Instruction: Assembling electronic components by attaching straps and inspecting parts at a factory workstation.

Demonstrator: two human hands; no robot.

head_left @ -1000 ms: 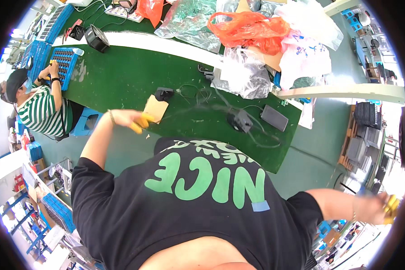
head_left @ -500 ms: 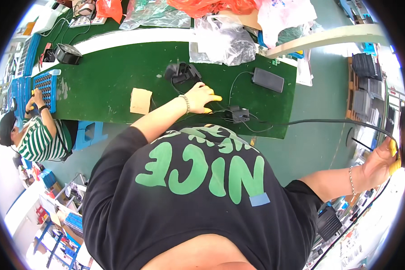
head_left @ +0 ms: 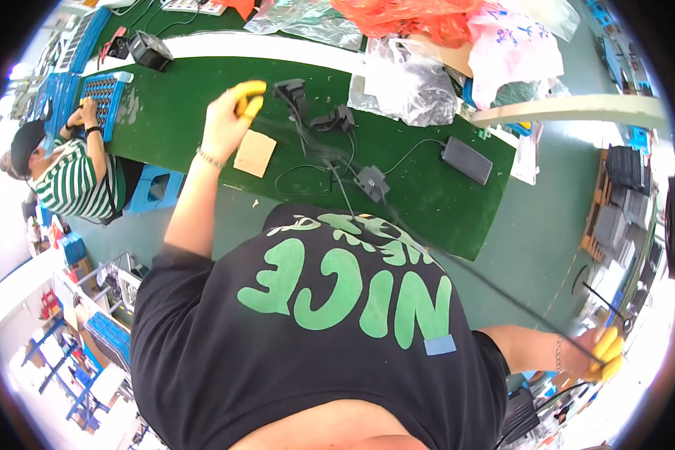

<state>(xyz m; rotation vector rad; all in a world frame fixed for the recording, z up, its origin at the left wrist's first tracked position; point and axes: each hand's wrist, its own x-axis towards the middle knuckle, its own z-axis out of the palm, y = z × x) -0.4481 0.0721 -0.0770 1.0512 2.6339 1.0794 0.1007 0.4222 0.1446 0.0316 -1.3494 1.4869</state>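
My left hand, with yellow covers on its fingers, hovers over the green table at the left of the black devices. Its thumb and fingers are curved and apart, with nothing visible between them. Out at the far right my right hand, also with yellow-covered fingers, is closed on a black cable. That cable stretches back to a small black box on the table. Two black clip-like devices with thin wires stand between the hands. Close by my left hand lies a square brown cardboard piece.
A black rectangular pack lies near the right end of the green table. Plastic bags cover the far side, by a pale beam. At the left a co-worker handles a blue tray.
My left hand has left the wires and moved left and away from me. My right hand has come down and inward, pulling the cable lower. The view has shifted slightly.
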